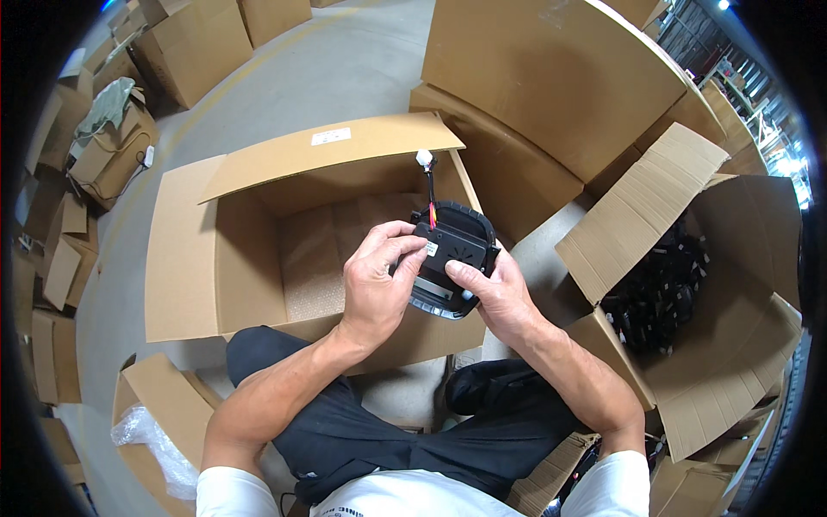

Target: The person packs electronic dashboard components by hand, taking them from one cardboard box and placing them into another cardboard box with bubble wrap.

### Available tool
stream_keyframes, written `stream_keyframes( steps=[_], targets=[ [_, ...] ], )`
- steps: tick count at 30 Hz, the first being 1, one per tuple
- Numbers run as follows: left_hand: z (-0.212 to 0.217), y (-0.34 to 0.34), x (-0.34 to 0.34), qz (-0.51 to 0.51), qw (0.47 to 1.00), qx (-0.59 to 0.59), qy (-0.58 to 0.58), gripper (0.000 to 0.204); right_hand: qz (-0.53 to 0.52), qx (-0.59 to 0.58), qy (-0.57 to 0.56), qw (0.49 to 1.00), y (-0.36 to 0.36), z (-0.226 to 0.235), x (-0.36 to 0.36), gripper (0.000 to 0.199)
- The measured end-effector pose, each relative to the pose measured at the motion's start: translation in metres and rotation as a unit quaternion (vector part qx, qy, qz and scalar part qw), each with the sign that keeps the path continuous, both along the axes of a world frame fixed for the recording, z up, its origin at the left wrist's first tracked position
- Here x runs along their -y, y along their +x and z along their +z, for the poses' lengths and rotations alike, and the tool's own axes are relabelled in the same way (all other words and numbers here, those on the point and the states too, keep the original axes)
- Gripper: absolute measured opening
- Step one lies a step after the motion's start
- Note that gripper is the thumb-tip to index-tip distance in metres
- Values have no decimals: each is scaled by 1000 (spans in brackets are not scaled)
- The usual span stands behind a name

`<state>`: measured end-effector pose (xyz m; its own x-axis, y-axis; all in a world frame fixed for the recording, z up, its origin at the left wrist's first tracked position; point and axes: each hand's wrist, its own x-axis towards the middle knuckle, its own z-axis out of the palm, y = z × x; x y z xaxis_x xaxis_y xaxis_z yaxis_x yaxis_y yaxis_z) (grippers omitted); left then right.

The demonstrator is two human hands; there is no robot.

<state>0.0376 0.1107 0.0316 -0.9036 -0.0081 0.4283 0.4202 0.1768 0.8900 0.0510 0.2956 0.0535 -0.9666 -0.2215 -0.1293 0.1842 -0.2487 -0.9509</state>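
Above my lap I hold a black plastic unit (463,251), rounded, with ridged edges and slots in its flat face. A short cable (431,194) with red and yellow wires rises from its top to a white connector (424,158). My right hand (500,293) is closed around its right side, thumb lying on the face. With bent fingers, my left hand (379,271) pinches at a small white label (431,248) on the unit's upper left. Another pale label (433,288) shows lower on the face. What the left fingertips hide cannot be seen.
In front of me stands an open carton (250,258) with bubble wrap (323,291) inside. To the right, an open carton (689,379) contains many black parts (659,297). Large boxes (560,77) stand behind. Clear plastic wrap (155,448) hangs from a box at lower left.
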Motion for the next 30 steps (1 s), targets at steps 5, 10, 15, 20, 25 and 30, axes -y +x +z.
stream_keyframes(
  steps=[5,10,15,20,25,30],
  targets=[
    [-7,-2,3,-2,999,-26,-30,13,-8,-14,-8,1000,0,2,3,61],
    [-1,0,0,29,999,-39,-8,16,-6,-14,-10,1000,0,7,5,63],
    [-5,0,1,32,997,-71,-21,19,-11,-26,-14,1000,0,10,8,62],
    [-6,-1,1,8,1000,-28,-3,16,-21,-22,-3,1000,1,7,7,61],
    [-8,-1,2,-25,1000,0,14,14,-9,-12,8,1000,1,8,3,64],
    [-6,-1,-3,6,999,-24,29,19,-8,-15,-7,1000,2,10,2,63]
  ],
)
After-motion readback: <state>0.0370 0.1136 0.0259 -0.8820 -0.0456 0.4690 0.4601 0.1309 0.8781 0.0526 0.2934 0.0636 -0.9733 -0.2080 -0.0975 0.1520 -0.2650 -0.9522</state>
